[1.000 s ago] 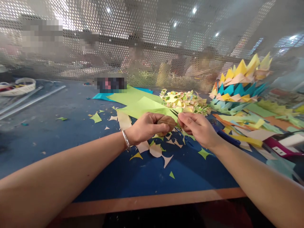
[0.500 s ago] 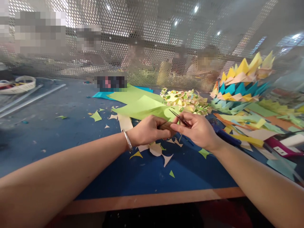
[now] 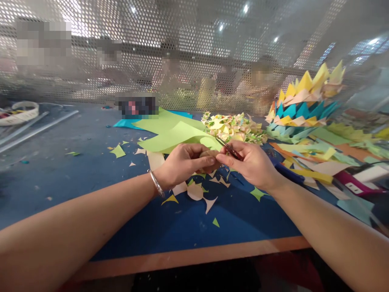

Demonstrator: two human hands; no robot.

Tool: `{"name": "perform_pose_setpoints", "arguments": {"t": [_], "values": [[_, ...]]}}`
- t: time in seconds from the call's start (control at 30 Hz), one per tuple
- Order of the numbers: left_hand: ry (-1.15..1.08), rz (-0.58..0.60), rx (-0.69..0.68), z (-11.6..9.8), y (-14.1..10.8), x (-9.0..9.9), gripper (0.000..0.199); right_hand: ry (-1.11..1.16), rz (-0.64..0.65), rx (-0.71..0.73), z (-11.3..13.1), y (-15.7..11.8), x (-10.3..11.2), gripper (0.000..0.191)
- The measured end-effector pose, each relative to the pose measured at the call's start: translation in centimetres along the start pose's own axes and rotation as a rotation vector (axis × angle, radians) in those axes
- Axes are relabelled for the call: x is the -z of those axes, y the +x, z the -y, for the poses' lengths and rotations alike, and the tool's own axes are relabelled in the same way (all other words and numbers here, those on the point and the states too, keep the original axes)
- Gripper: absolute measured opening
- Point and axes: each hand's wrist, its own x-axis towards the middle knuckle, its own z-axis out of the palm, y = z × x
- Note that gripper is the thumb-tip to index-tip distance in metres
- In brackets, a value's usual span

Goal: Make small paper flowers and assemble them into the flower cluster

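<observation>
My right hand (image 3: 253,164) is closed around a dark, slender pointed tool (image 3: 230,149), its tips slanting up and left. Close beside it, fingertips nearly touching, my left hand (image 3: 188,162) has its fingers pinched together; whatever they hold is too small or hidden to name. Just behind both hands lie sheets of light green paper (image 3: 173,136). A heap of small curled paper pieces (image 3: 237,127) in pink, green and yellow sits behind my right hand. Cut paper scraps (image 3: 195,191) are scattered below my hands.
A layered folded-paper construction (image 3: 304,105) stands at the back right, with paper strips (image 3: 316,172) before it. A magenta-and-white object (image 3: 354,184) lies right. At the left are a white round container (image 3: 28,112) and clear rods (image 3: 45,129). Perforated metal (image 3: 194,48) rises behind.
The view has shifted slightly, so the scene sits a little further left. My left fingers have changed their pose at the pinch; my right hand keeps the tool.
</observation>
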Motion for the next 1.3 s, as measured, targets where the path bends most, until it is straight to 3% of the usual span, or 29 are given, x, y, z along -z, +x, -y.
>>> {"name": "perform_pose_setpoints", "arguments": {"t": [0.3,0.57,1.3], "values": [[-0.051,-0.015,-0.129,-0.1,0.1,0.3,0.015,0.009,0.043,0.043,0.7,-0.4,0.5,0.043],[0.069,-0.039,-0.107,-0.6,-0.3,0.1,0.018,-0.149,0.041,0.138,1.5,-0.5,0.5,0.048],[0.022,-0.046,-0.118,-0.6,-0.2,0.0,0.017,-0.145,0.008,0.182,1.2,-0.6,0.3,0.044]]}}
